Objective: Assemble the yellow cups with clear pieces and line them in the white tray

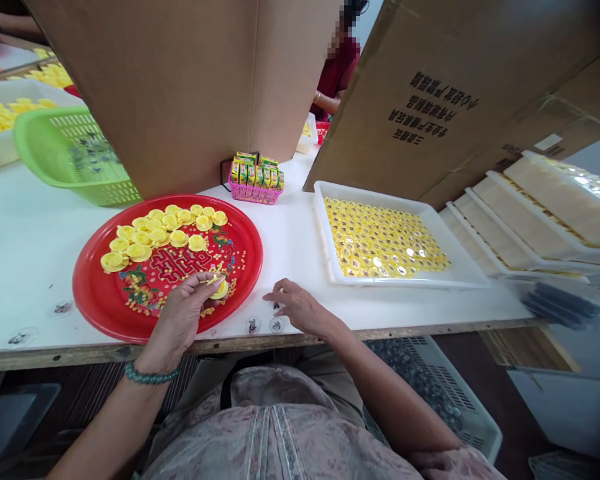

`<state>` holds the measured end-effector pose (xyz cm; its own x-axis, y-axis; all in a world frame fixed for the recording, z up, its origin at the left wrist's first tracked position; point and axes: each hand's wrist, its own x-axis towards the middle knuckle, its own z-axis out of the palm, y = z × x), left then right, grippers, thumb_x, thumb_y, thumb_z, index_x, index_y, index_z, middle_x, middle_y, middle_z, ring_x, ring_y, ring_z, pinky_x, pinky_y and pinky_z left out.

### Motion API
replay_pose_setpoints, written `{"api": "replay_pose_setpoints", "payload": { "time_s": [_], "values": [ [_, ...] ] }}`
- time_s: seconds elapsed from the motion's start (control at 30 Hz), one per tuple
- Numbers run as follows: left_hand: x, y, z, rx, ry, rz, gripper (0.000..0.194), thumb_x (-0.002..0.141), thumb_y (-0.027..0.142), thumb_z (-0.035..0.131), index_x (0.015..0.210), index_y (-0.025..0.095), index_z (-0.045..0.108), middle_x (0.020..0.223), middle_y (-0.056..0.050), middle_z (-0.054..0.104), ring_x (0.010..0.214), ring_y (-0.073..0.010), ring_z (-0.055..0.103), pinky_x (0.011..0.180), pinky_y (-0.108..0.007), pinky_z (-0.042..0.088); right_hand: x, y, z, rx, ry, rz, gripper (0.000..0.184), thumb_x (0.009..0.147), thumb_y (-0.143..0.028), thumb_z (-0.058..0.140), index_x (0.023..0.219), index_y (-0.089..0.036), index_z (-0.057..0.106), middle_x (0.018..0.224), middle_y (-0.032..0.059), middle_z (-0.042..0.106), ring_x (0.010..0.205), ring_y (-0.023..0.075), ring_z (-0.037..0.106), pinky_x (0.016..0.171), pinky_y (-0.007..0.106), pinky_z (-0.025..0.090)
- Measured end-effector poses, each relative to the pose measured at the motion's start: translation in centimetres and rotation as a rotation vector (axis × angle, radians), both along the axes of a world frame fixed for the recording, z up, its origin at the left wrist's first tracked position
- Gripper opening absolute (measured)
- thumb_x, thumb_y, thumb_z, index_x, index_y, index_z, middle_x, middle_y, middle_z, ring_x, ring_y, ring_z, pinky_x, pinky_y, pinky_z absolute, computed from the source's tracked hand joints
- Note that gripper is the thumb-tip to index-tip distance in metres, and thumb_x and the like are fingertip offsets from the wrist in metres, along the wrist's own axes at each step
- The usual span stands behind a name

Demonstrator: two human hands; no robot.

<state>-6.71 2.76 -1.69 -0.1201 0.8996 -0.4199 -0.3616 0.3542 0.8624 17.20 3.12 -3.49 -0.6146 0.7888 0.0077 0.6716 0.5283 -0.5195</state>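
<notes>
Nearest, a white crate (473, 410) under the table edge, partly hidden by right forearm; clear contents too blurred to make out; left hand (187, 307) pinches a yellow piece (221, 289) between thumb and fingers, just above the near right part of the red tray (253, 260); piece is round, so no long axis to call; its visible face is up, left edge covered by the fingers; right hand (300, 303) sits palm down by the clear discs (253, 325), fingers loosely bent; one disc partly under the fingertips, can't tell if gripped; discs lie flat, dark print too small to read; farther, the white tray (325, 263) of yellow pieces, glare on several; pink basket (255, 195) of small boxes behind; cardboard (190, 93) hides most of what's beyond; co-worker (337, 73) shows only in the gap, mostly cut off.
</notes>
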Motion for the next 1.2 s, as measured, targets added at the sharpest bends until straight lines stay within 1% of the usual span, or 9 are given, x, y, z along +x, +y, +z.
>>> {"api": "replay_pose_setpoints", "payload": {
  "time_s": [0.2, 0.3, 0.47, 0.63, 0.73, 0.77, 0.9, 1.03, 1.2],
  "values": [
    [0.1, 0.1, 0.0, -0.022, -0.026, 0.005, 0.035, 0.056, 0.028, 0.080, 0.085, 0.018, 0.062, 0.079, 0.000, 0.067, 0.065, -0.0121, 0.063, 0.058, -0.019, 0.053, 0.4, 0.4, 0.0, 0.005, -0.089, 0.025, 0.011, 0.078, -0.004, 0.061, 0.083, -0.013, 0.059, 0.088, 0.0040, 0.056, 0.078, 0.0125, 0.056, 0.068, 0.023, 0.046],
    [0.3, 0.0, -0.1, -0.018, -0.034, 0.006, 0.035, 0.056, 0.028, 0.080, 0.084, 0.018, 0.062, 0.078, 0.000, 0.067, 0.064, -0.0115, 0.063, 0.059, -0.019, 0.054, 0.8, 0.1, -0.1, -0.020, -0.113, -0.009, 0.013, 0.080, -0.005, 0.059, 0.088, -0.014, 0.057, 0.081, 0.0020, 0.056, 0.074, 0.0117, 0.055, 0.065, 0.022, 0.045],
    [0.4, 0.0, -0.1, -0.006, -0.048, -0.006, 0.032, 0.058, 0.028, 0.079, 0.082, 0.017, 0.062, 0.077, 0.001, 0.066, 0.065, -0.0111, 0.063, 0.060, -0.020, 0.054, 1.1, -0.2, -0.1, 0.050, -0.118, -0.016, 0.015, 0.081, -0.009, 0.060, 0.093, -0.017, 0.058, 0.089, 0.0048, 0.056, 0.087, 0.0159, 0.054, 0.073, 0.025, 0.045],
    [0.0, 0.2, -0.1, -0.010, -0.069, 0.074, 0.031, 0.055, 0.024, 0.080, 0.080, 0.017, 0.062, 0.078, 0.000, 0.067, 0.068, -0.0131, 0.064, 0.057, -0.020, 0.055, -0.5, 1.4, 0.0, 0.050, -0.019, -0.259, 0.011, 0.084, -0.016, 0.058, 0.095, -0.016, 0.059, 0.090, 0.0051, 0.056, 0.080, 0.0147, 0.054, 0.071, 0.026, 0.044],
    [-0.4, 0.2, -0.3, 0.000, -0.064, 0.101, 0.031, 0.054, 0.021, 0.080, 0.079, 0.017, 0.063, 0.077, 0.001, 0.066, 0.069, -0.0134, 0.063, 0.056, -0.020, 0.055, -2.4, 3.0, -1.1, 0.065, 0.063, -0.312, 0.037, 0.076, -0.029, 0.069, 0.109, -0.017, 0.059, 0.098, 0.0081, 0.057, 0.091, 0.0191, 0.053, 0.080, 0.030, 0.044],
    [-0.5, 0.1, -0.4, 0.001, -0.060, 0.103, 0.031, 0.054, 0.021, 0.080, 0.079, 0.018, 0.063, 0.077, 0.001, 0.066, 0.070, -0.0135, 0.063, 0.056, -0.020, 0.054, -3.1, 3.6, -1.6, 0.053, 0.088, -0.330, 0.039, 0.073, -0.030, 0.071, 0.109, -0.017, 0.061, 0.098, 0.0079, 0.057, 0.092, 0.0195, 0.053, 0.082, 0.030, 0.044],
    [-0.6, -0.1, -0.6, -0.003, -0.055, 0.102, 0.032, 0.052, 0.022, 0.081, 0.079, 0.018, 0.064, 0.077, 0.001, 0.066, 0.073, -0.0146, 0.063, 0.055, -0.020, 0.054, -4.6, 5.0, -2.9, -0.005, 0.159, -0.415, 0.013, 0.074, -0.017, 0.065, 0.086, -0.019, 0.068, 0.089, 0.0037, 0.057, 0.082, 0.0148, 0.054, 0.074, 0.025, 0.043],
    [-0.5, 0.0, -0.8, -0.011, -0.064, 0.098, 0.034, 0.049, 0.022, 0.082, 0.078, 0.018, 0.064, 0.076, 0.001, 0.066, 0.072, -0.0155, 0.064, 0.055, -0.021, 0.055, -4.9, 5.0, -2.9, -0.017, 0.166, -0.441, 0.015, 0.072, -0.015, 0.063, 0.085, -0.020, 0.068, 0.085, 0.0012, 0.058, 0.076, 0.0128, 0.053, 0.068, 0.022, 0.041],
    [-0.5, 0.2, -1.0, -0.025, -0.074, 0.104, 0.032, 0.051, 0.023, 0.081, 0.078, 0.018, 0.065, 0.076, 0.001, 0.066, 0.071, -0.0153, 0.064, 0.055, -0.021, 0.054, -5.7, 5.1, -2.8, 0.014, 0.148, -0.565, 0.011, 0.071, -0.014, 0.061, 0.077, -0.019, 0.067, 0.079, 0.0020, 0.057, 0.075, 0.0142, 0.053, 0.066, 0.023, 0.040]
  ]
}}
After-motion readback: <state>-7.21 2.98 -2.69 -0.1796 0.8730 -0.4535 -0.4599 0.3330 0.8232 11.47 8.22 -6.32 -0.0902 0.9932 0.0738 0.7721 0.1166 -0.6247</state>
